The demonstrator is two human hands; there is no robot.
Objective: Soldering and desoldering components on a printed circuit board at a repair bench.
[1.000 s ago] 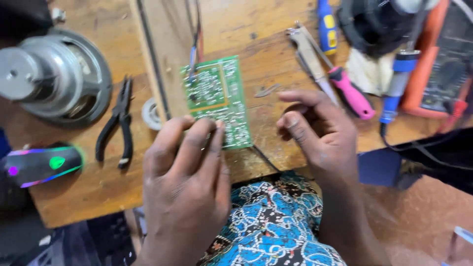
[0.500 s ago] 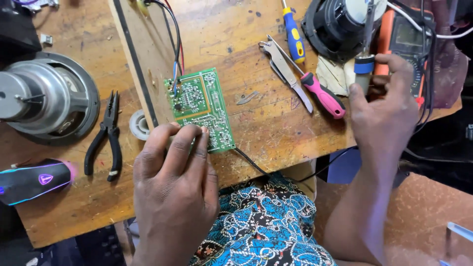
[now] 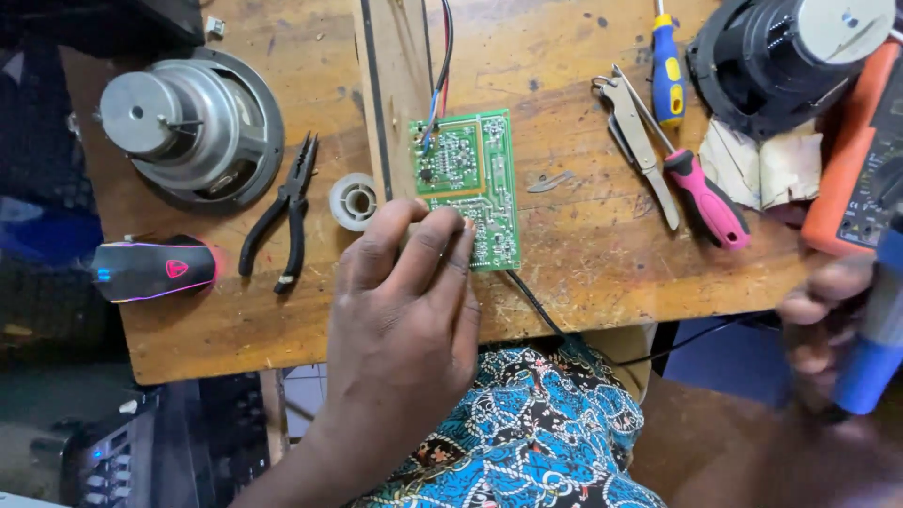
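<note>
A worn wooden workbench (image 3: 583,263), scratched and stained, fills the view from above, with patterned blue cloth over the person's lap at its near edge. On it lies a green circuit board (image 3: 467,179), solder side up, a narrow rectangle crossed with pale traces and rows of tiny silver joints; red, blue and black wires (image 3: 437,66) leave its far corner and a black cable (image 3: 531,301) runs out from its near corner toward the lap. The left hand (image 3: 404,320) lies palm down with its fingers curved, the fingertips (image 3: 442,226) pressing on the board's near left edge; whether it pinches anything beneath them cannot be told. Just beyond the thumb side of that hand sits a small white spool (image 3: 355,200), then black pliers (image 3: 287,212), and farther left a glowing computer mouse (image 3: 155,268) and a grey speaker driver (image 3: 188,127). To the hand's right, past the board, lie a metal tool (image 3: 635,146), a pink-handled screwdriver (image 3: 705,198) and a yellow-and-blue screwdriver (image 3: 668,75), with a black speaker (image 3: 781,56) and an orange multimeter (image 3: 861,160) beyond. At the right edge, off the bench, the right hand (image 3: 823,325) is closed around a blue cylindrical handle (image 3: 875,334), blurred.
</note>
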